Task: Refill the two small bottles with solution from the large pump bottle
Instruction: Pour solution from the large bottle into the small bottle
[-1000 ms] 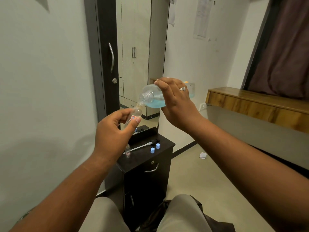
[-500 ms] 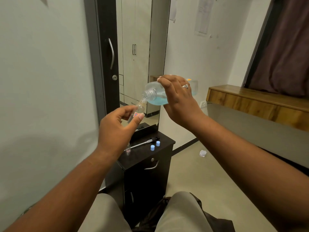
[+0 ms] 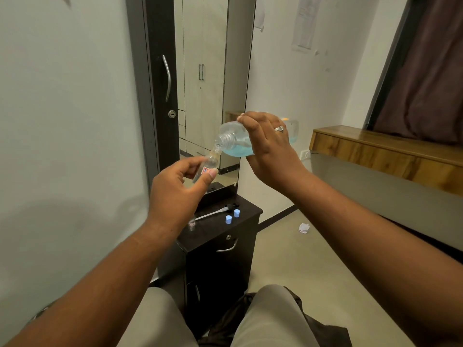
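Note:
My right hand (image 3: 268,149) grips the large clear bottle (image 3: 235,142), tipped on its side with blue solution pooled along its lower wall. Its open neck points down-left and meets the mouth of a small clear bottle (image 3: 209,164). My left hand (image 3: 178,194) pinches that small bottle between thumb and fingers, tilted, with a red and blue label showing. A second small bottle (image 3: 192,224) stands on the dark cabinet (image 3: 225,236), partly hidden behind my left wrist. The pump head with its white tube (image 3: 215,213) lies on the cabinet top, beside two blue caps (image 3: 232,216).
A tall mirror (image 3: 208,83) and a dark door with a metal handle (image 3: 167,78) stand behind the cabinet. A wooden ledge (image 3: 385,151) runs along the right wall. A crumpled paper (image 3: 303,228) lies on the floor. My knees (image 3: 265,319) are at the bottom.
Both hands and the two bottles have drifted slightly, staying mouth to mouth. The large bottle stays tipped over the small one.

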